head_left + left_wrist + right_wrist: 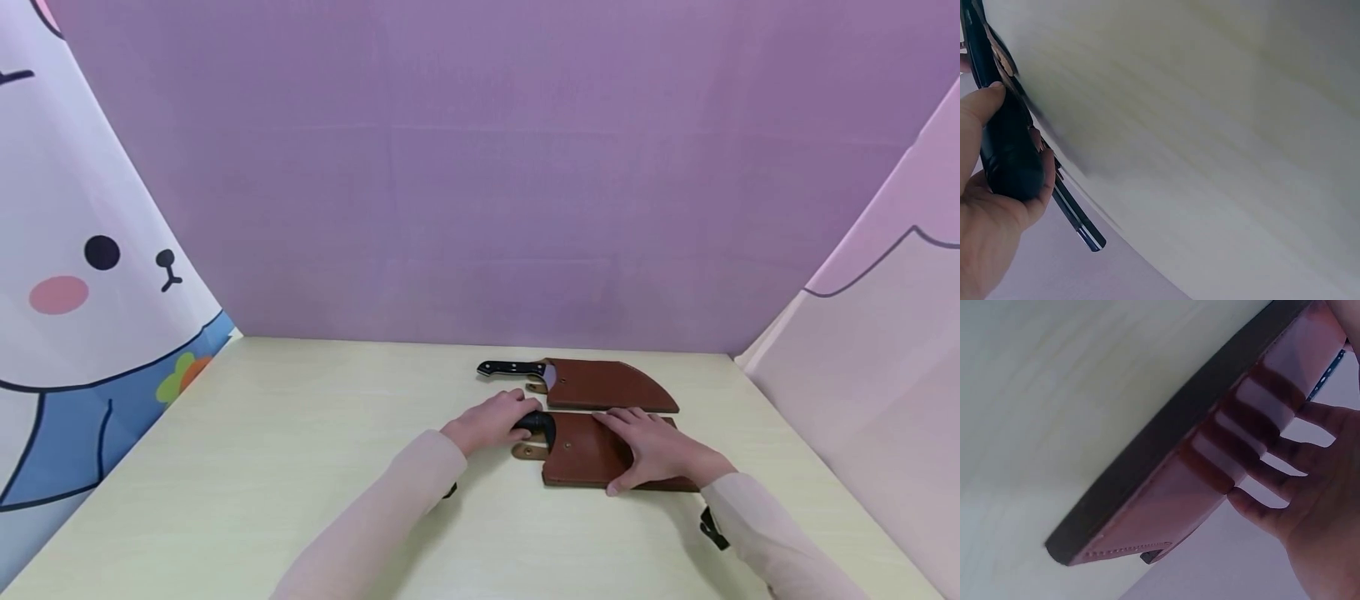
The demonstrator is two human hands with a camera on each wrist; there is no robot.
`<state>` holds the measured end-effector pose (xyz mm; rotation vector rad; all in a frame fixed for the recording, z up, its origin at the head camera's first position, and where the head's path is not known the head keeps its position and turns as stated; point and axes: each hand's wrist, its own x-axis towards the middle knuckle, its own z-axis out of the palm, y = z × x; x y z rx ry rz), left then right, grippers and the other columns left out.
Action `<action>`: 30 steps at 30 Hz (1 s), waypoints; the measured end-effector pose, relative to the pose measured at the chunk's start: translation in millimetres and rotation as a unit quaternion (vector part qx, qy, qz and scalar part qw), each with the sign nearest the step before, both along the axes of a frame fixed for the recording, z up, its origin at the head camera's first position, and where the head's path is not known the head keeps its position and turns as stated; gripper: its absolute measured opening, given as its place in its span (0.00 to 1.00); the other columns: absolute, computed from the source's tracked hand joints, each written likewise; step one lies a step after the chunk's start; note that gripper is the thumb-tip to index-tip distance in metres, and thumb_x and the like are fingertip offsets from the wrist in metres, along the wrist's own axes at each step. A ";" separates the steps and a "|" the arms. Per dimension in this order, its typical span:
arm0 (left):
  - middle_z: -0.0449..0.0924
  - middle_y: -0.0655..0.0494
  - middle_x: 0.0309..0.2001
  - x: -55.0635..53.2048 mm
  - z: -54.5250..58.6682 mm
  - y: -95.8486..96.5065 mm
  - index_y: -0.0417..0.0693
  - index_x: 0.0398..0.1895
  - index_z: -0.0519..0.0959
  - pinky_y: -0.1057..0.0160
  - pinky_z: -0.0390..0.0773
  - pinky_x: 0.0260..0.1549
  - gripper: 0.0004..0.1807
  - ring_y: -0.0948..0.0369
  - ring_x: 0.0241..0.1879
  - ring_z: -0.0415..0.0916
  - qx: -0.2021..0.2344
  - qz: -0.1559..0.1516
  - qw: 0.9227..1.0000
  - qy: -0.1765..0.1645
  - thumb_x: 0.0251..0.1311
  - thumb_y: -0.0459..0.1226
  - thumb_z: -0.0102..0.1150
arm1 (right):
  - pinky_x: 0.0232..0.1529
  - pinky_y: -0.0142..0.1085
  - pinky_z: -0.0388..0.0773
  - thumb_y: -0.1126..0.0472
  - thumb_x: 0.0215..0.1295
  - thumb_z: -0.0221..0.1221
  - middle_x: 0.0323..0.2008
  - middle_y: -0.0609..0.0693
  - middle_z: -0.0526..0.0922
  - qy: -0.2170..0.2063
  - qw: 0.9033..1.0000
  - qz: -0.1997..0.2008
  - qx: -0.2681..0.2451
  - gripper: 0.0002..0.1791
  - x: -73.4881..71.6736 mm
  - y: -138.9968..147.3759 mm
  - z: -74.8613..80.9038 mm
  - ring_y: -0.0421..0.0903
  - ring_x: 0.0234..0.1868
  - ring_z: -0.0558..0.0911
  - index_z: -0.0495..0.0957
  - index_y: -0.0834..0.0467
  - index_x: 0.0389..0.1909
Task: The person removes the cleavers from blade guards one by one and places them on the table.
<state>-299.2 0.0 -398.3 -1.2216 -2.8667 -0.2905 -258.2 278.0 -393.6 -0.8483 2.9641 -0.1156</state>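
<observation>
**Left hand on the black handle, right hand on the brown sheath!**

The brown sheath lies between 4 and 5 o'clock in the head view, on the pale worktop, its black handle sticking out toward 9. The left fingers are wrapped round that handle, thumb pressed against it! Over at 3 o'clock from there, the right hand spans the sheath, fingers spread apart, tips at the far edge, thumb at the near edge, holding it across its width. The tan strap sits at 6 o'clock of the handle, not across it. Just beyond, at 12, comes a second sheath, its riveted handle pointing to 9.

Now the danger! With that strap off the handle, a hard left-hand tug could bring any hidden blade out suddenly. If the right fingers slip on that glossy face, the sheath could swing or drag along. A twisted pull might drive an edge through its seam, toward those fingertips. And one shove toward 12 could knock the neighbour askew!
</observation>
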 end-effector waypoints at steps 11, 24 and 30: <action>0.72 0.55 0.45 1.1 0.1 -0.5 0.57 0.56 0.69 0.65 0.73 0.43 0.19 0.62 0.41 0.70 0.004 0.007 1.000 -0.009 0.60 0.43 0.55 | 0.51 0.61 0.65 0.23 0.28 0.62 0.60 0.58 0.68 0.034 0.999 0.003 -0.001 0.62 0.1 -0.2 -1.6 0.59 0.59 0.66 0.61 0.56 0.65; 0.72 0.54 0.45 2.7 1.7 -6.1 0.58 0.56 0.68 0.64 0.73 0.41 0.19 0.61 0.40 0.70 0.020 0.007 1.000 -0.009 0.62 0.43 0.53 | 0.49 0.60 0.66 0.23 0.28 0.62 0.58 0.57 0.69 0.081 0.997 0.014 -0.009 0.61 3.1 -3.3 -0.4 0.57 0.56 0.68 0.63 0.56 0.64; 0.72 0.54 0.44 5.8 3.8 -9.0 0.57 0.57 0.68 0.63 0.73 0.40 0.19 0.61 0.38 0.69 0.019 0.009 1.000 0.006 0.62 0.43 0.52 | 0.49 0.59 0.66 0.22 0.28 0.61 0.58 0.56 0.69 0.108 0.994 0.023 -0.008 0.61 4.6 -5.2 2.4 0.56 0.56 0.68 0.63 0.54 0.64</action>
